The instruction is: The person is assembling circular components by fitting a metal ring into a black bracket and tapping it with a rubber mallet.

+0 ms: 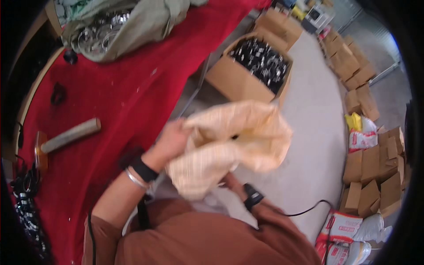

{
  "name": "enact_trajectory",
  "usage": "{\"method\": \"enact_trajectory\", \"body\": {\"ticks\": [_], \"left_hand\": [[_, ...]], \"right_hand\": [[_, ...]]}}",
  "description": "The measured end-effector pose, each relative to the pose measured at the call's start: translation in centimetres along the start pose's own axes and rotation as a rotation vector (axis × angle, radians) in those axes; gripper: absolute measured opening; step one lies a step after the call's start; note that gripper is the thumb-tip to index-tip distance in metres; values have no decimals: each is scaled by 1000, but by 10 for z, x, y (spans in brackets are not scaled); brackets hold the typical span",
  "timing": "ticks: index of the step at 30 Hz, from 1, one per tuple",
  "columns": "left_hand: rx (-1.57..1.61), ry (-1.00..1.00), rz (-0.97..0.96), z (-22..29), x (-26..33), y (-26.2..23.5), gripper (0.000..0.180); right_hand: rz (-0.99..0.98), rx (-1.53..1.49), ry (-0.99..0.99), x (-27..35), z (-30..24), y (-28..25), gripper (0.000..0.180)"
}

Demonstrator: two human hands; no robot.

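Note:
A pale orange woven sack (247, 132) is spread between my two hands over the floor, its mouth gaping upward and its body crumpled. My left hand (173, 140) is closed on the rim at the sack's left side. Lower down, at the sack's near edge, my right hand (230, 182) is closed on the fabric; its fingertips are partly hidden and blurred. Left of my hands, a mallet (73, 134) with a wooden handle lies on the red cloth (119, 97), along with a black ring (57, 93).
Beyond the sack stands an open cardboard box (240, 81) full of black and silver parts. A grey-green sack (150, 24) of shiny metal rings lies on the cloth's far end. Metal pieces (28, 207) are heaped at left. Cartons (375, 163) and red-white bags (340, 227) line the right.

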State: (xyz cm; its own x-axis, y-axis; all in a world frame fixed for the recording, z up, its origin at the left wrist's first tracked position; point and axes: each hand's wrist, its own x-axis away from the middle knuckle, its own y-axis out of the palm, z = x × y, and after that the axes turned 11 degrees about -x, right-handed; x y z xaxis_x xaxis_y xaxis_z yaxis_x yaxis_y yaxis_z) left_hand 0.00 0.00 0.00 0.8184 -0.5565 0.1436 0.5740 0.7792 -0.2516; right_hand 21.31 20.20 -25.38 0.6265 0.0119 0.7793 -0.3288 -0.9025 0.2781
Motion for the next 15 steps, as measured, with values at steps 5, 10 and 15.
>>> {"method": "enact_trajectory", "body": {"ticks": [5, 10, 15], "left_hand": [[539, -128, -34, 38, 13, -20, 23], [640, -239, -378, 46, 55, -21, 32], [760, -320, -217, 70, 81, -5, 42]], "right_hand": [[846, 586, -84, 136, 3, -163, 32], [1286, -146, -1167, 274, -141, -94, 31], [-2, 685, -1161, 247, -230, 90, 30]]}}
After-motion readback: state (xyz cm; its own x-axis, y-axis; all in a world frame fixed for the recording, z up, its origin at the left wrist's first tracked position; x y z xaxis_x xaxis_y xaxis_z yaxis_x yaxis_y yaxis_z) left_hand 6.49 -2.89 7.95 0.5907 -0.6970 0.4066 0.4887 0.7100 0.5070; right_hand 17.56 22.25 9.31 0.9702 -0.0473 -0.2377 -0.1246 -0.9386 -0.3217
